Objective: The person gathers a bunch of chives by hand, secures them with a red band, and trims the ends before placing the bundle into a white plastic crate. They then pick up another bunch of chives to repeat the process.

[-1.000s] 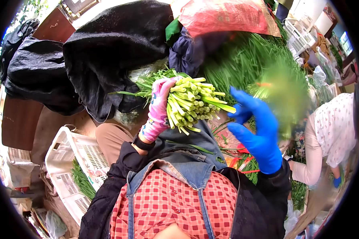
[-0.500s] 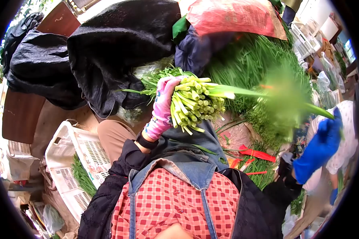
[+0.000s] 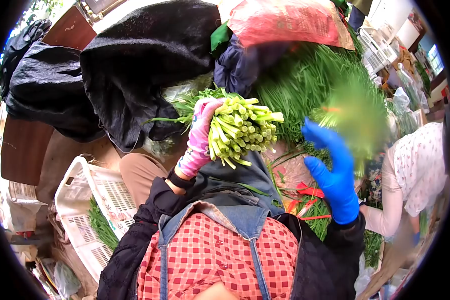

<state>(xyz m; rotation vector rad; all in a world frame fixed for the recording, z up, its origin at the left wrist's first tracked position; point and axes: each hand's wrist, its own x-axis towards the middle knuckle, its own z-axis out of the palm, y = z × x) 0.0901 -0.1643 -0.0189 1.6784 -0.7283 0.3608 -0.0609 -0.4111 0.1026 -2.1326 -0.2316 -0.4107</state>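
My left hand [image 3: 201, 131], in a pink patterned glove, is closed around a thick bunch of leafy green stalks [image 3: 244, 131]. The pale cut ends face toward the right and me, and the leaves trail out behind my hand. My right hand [image 3: 332, 172], in a blue glove, is raised to the right of the bunch, apart from it. Its thumb and fingers are spread with nothing between them. Beyond it lies a big heap of long green leaves [image 3: 297, 82]; a green blur hides part of that heap.
A white plastic basket [image 3: 80, 192] with greens inside stands at my left. Black cloth [image 3: 145, 55] covers something ahead, beside a red sack [image 3: 290, 22]. Red ribbons [image 3: 312, 216] lie on greens near my right knee. Another person [image 3: 417, 167] in a patterned top is at the right.
My right hand has swung inward from the far right and opened; the stalk it held is gone from it. My left hand keeps the bunch in nearly the same place.
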